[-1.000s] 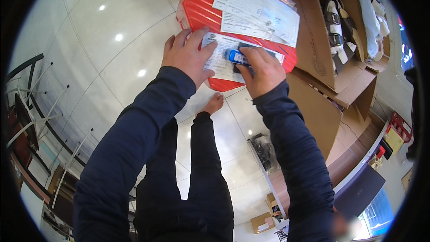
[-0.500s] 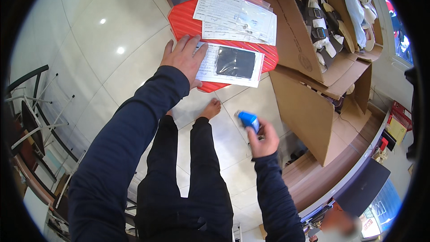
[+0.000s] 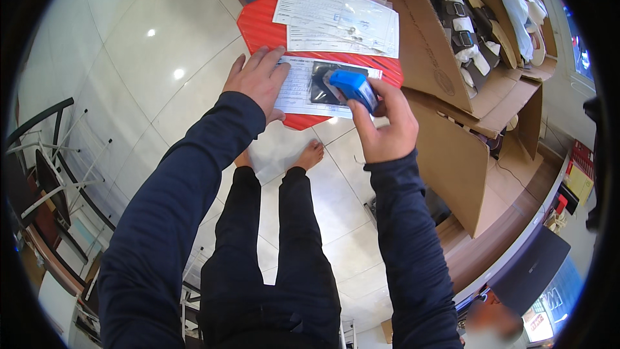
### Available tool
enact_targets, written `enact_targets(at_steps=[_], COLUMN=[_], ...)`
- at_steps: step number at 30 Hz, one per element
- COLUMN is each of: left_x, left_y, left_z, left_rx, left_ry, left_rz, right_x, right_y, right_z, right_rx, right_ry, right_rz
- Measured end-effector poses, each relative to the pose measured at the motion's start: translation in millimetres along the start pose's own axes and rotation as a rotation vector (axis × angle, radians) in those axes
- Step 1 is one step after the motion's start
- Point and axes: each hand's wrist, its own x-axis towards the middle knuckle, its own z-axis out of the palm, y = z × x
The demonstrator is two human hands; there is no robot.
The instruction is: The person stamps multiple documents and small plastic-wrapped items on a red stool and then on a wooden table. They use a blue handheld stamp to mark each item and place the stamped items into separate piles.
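My left hand [image 3: 256,85] lies with its fingers stretched out over the left end of a printed paper form [image 3: 296,92]. The form rests on a red ribbed stool top [image 3: 257,28]. On the form's right half is a black flat piece in a clear plastic bag [image 3: 320,83], partly covered by my right hand [image 3: 392,124] and what it holds. Between the thumb and fingers of that hand is a small blue stapler-like tool [image 3: 354,87], its front end over the bag; I cannot tell whether it touches. Farther back lie overlapping forms [image 3: 310,3] with small clear bags [image 3: 361,22].
Cardboard boxes [image 3: 423,45] stand close on the right, the upper one holding several sandals [image 3: 462,22]. Folding chairs [image 3: 51,174] are at the far left. A dark laptop lid [image 3: 529,265] and a blurred person [image 3: 494,320] appear at the lower right.
My right hand has moved up and forward with the blue tool, from beside the stool to above the bagged black piece. My left hand remains on the form.
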Motion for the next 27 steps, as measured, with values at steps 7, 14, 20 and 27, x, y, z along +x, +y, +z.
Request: enact_targets(at_steps=[7,14,20,27], left_x=[-5.1,-3.7,-3.8,-3.2], left_y=[-8.3,-8.5,-9.7,-9.2], left_z=[3.8,7.5,7.8,6.5], left_rx=[-0.086,-0.078,-0.090,-0.098], left_ry=[0.054,0.038,0.046,0.040], left_rz=[0.038,0.022,0.031,0.030], right_x=[39.0,41.9,43.5,36.9], right_y=[-4.5,-14.6,-13.9,-20.9], right_z=[35.3,42.8,44.5,43.2], right_rx=[-0.212,-0.301,-0.342,-0.259], right_ry=[-0.262,-0.301,-0.308,-0.102], right_rz=[-0.182,-0.158,-0.150,0.198])
